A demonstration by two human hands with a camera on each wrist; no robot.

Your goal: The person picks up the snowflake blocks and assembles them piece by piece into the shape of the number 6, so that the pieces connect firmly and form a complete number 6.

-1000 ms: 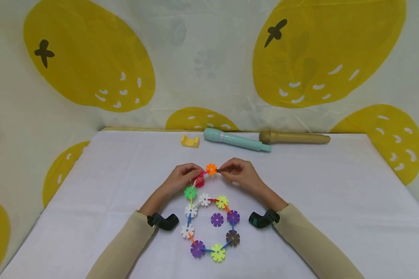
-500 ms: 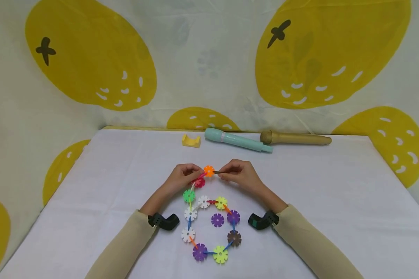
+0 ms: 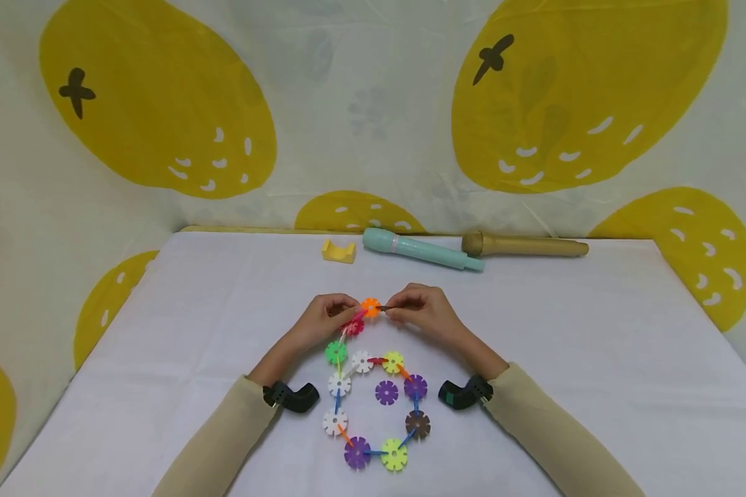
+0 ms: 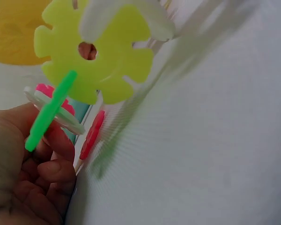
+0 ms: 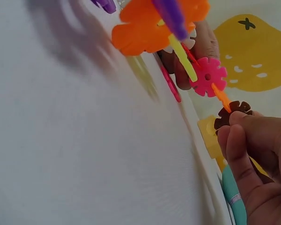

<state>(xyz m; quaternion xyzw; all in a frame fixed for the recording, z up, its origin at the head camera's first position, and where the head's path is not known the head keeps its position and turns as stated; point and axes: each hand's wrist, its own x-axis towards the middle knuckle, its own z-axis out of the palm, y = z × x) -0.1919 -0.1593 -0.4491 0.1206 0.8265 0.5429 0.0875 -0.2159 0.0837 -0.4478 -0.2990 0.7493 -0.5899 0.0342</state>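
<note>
Plastic snowflake discs, slotted edge into edge, make a ring on the table with a tail rising from a white disc (image 3: 339,384). The tail passes a green disc (image 3: 336,353) and a red disc (image 3: 354,326) to an orange disc (image 3: 370,308). My left hand (image 3: 326,319) grips the tail near the pink disc (image 5: 208,77), its fingertips partly hidden. A brown disc (image 5: 231,115) is pinched between thumb and fingers of my right hand (image 3: 427,310), its edge meeting the orange disc. Close to the left wrist camera hangs a yellow-green disc (image 4: 93,70).
Inside the ring lies a loose purple disc (image 3: 386,393). Towards the back are a yellow cradle-shaped block (image 3: 338,251), a teal toy microphone (image 3: 423,250) and a gold microphone (image 3: 525,244). A white cloth (image 3: 566,331) covers the table; a printed curtain hangs behind.
The orange disc has shifted slightly left and towards me, with my right hand following leftward. The ring's lower discs have slid a little nearer me. Both hands keep their grips.
</note>
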